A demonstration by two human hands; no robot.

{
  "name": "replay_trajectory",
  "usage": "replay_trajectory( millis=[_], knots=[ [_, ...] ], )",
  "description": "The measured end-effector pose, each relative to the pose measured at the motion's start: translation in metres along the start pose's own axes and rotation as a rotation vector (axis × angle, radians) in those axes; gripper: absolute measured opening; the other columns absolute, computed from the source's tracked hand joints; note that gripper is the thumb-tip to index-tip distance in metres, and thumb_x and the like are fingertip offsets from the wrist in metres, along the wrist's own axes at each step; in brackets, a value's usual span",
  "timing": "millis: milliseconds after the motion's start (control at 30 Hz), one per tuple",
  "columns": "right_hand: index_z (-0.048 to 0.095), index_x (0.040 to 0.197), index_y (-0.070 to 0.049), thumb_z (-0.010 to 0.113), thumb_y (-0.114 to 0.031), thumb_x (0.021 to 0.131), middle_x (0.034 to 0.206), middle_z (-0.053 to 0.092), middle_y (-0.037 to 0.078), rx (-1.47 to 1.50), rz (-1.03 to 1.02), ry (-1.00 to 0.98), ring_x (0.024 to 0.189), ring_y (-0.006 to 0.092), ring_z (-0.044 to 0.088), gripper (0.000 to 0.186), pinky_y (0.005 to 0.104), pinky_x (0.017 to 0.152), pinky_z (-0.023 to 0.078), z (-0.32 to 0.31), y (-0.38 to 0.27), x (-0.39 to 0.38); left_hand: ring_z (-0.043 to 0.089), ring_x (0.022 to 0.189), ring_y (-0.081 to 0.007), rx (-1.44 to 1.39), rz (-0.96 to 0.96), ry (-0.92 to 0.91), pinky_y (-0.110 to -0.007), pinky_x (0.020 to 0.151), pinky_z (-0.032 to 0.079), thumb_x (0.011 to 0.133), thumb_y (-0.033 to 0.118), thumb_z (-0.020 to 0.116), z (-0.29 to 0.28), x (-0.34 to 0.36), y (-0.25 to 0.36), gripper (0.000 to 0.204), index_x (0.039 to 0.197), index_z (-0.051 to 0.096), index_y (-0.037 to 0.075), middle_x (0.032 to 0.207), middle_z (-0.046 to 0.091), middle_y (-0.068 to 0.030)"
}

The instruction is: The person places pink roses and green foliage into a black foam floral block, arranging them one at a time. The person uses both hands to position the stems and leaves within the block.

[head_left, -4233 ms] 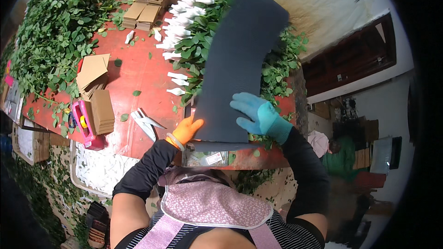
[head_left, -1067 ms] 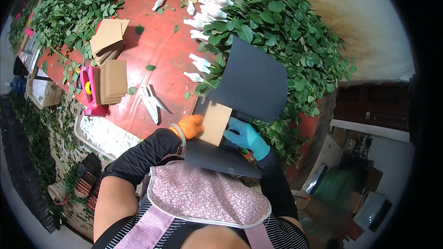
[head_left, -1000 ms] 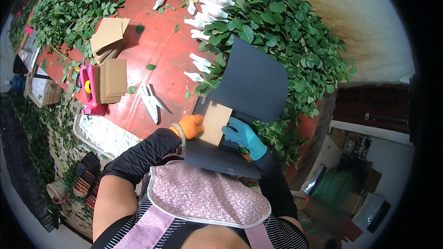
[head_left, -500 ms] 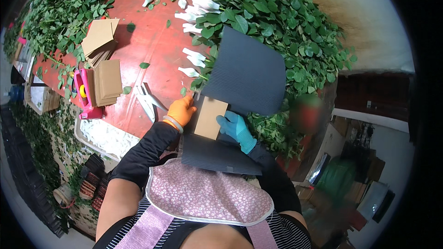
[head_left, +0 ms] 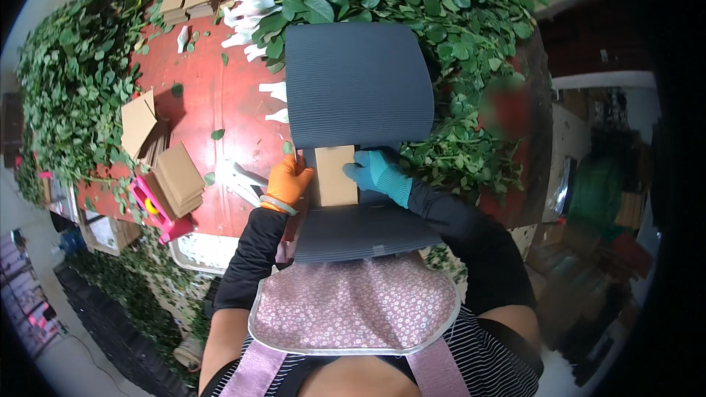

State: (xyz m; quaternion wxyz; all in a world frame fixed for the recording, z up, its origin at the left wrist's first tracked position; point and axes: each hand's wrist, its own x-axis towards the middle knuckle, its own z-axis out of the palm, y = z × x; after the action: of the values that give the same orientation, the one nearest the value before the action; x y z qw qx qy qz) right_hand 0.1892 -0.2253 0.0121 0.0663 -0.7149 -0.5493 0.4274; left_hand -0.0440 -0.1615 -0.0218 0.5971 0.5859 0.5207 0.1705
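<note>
A flat piece of brown cardboard (head_left: 336, 175) lies on a black backing, between an upper black ribbed sheet (head_left: 360, 82) and a lower black ribbed sheet (head_left: 362, 232) nearest my body. My left hand (head_left: 288, 181), in an orange glove, is closed at the backing's left edge, its fingers bent beside the cardboard. From the other side, my right hand (head_left: 379, 174), in a blue knitted glove, pinches the cardboard's right edge with the thumb over it. What lies under the cardboard is hidden.
White-sleeved flower heads (head_left: 250, 11) with leafy stems (head_left: 471, 0) lie beyond the sheets. On the red table (head_left: 239, 114) to the left are white-handled cutters (head_left: 241, 182), cardboard stacks (head_left: 179, 180), a pink tool (head_left: 158, 213) and more foliage (head_left: 70, 95). A white tray (head_left: 176, 257) sits below.
My view has turned, so the table and things on it appear shifted and rotated. The upper black sheet now looks squarer to me. Both hands stay at the cardboard's two sides.
</note>
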Motion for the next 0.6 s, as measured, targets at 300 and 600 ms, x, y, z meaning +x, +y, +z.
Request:
replay_trajectory(
  millis=[300, 600],
  knots=[
    [0.068, 0.097, -0.004, 0.057, -0.044, 0.091, 0.080, 0.069, 0.013, -0.380, -0.087, 0.004, 0.075, 0.0280, 0.067, 0.042, 0.0433, 0.072, 0.053, -0.030, -0.033, -0.016, 0.062, 0.065, -0.0309, 0.490, 0.188, 0.077, -0.040, 0.060, 0.049, 0.073, 0.043, 0.084, -0.001, 0.010, 0.023, 0.065, 0.113, 0.053, 0.001, 0.076, 0.064, -0.0132],
    [0.051, 0.137, -0.010, 0.064, -0.039, 0.088, 0.145, 0.042, 0.012, -0.758, -0.632, 0.025, 0.139, 0.0285, 0.032, 0.059, 0.0476, 0.109, 0.029, -0.032, -0.045, -0.028, 0.068, 0.080, -0.0365, 0.612, 0.094, 0.075, -0.043, 0.069, 0.052, 0.077, 0.041, 0.081, 0.002, 0.010, 0.025, 0.074, 0.131, 0.048, 0.003, 0.093, 0.069, -0.0199]
  ],
)
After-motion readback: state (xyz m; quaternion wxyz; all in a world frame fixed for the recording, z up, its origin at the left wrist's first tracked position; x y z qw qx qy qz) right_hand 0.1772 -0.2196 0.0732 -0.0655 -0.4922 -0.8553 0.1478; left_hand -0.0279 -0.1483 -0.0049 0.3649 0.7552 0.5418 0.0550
